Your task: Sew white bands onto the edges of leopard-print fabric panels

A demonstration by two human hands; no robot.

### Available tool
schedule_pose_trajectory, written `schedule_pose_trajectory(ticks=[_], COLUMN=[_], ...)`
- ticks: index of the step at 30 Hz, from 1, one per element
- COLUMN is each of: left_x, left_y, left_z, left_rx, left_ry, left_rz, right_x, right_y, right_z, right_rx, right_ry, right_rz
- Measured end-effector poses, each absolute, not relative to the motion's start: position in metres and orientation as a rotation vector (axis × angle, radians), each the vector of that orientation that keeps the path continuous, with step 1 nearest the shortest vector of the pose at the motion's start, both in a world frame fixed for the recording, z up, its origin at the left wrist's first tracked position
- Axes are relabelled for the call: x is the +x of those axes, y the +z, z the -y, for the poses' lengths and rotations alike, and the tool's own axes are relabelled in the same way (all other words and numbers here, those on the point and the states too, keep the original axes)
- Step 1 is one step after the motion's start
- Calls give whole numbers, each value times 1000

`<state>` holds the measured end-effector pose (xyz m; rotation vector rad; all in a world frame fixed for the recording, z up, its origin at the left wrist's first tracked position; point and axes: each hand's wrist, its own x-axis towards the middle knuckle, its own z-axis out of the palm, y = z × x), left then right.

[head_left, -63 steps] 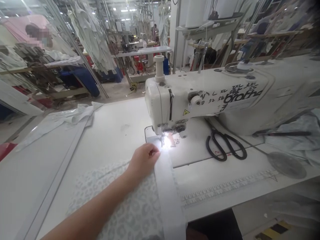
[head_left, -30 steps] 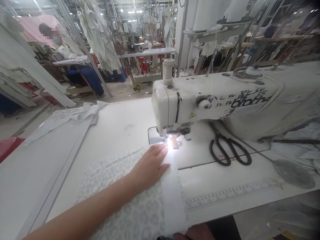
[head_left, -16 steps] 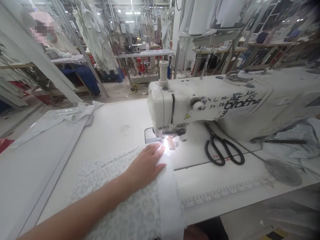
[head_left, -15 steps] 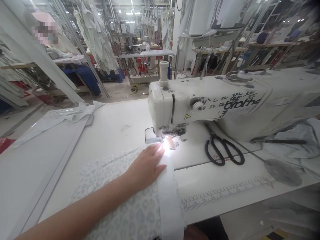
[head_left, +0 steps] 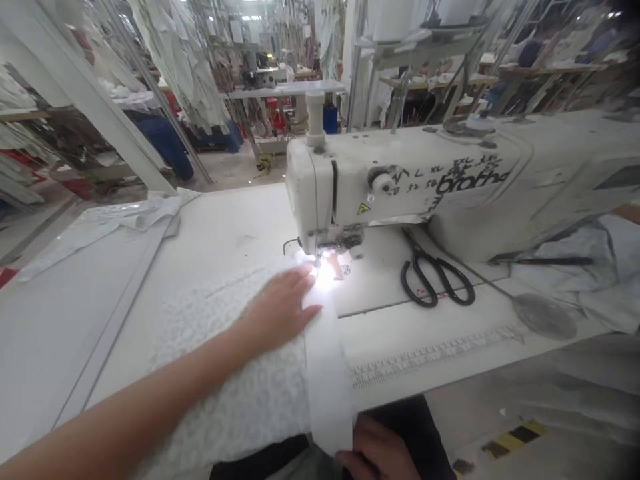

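Observation:
Pale grey leopard-print fabric (head_left: 240, 393) lies on the sewing table and hangs over its front edge. Along its right side runs a plain white strip (head_left: 327, 373), leading up to the lit needle area of the sewing machine (head_left: 345, 187). My left hand (head_left: 280, 307) rests flat on the fabric with fingers stretched, its fingertips just left of the presser foot. Below the table edge, my right hand (head_left: 380, 450) pinches the strip's lower right corner between thumb and fingers. Glare washes out the needle.
Black-handled scissors (head_left: 437, 277) lie right of the needle, near a flat grey disc on a stem (head_left: 545, 317). A printed ruler (head_left: 435, 357) runs along the front edge. Crumpled fabric (head_left: 565, 267) sits at right, more cloth (head_left: 115, 220) at left. Other workstations stand behind.
The view has tilted, so the table and machine sit higher and further left. My right hand, barely visible before, now shows at the strip's lower corner. My left hand stays beside the presser foot.

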<state>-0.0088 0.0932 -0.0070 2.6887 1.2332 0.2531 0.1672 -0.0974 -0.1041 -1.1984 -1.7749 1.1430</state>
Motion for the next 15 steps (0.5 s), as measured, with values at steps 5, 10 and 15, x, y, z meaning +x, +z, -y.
schedule_pose_trajectory(ticks=[5, 10, 15], left_x=[-17, -63, -97], left_y=[-3, -6, -9], left_z=[-72, -11, -2], left_rx=[2631, 2449, 2354], left_ry=[259, 192, 25], left_rz=[-1337, -1695, -2035], right_x=[167, 170, 174], right_y=[-101, -93, -82], right_z=[114, 128, 133], right_rx=[-1214, -1231, -1273], right_ry=[1185, 1186, 1164], right_rz=[1547, 1451, 1436])
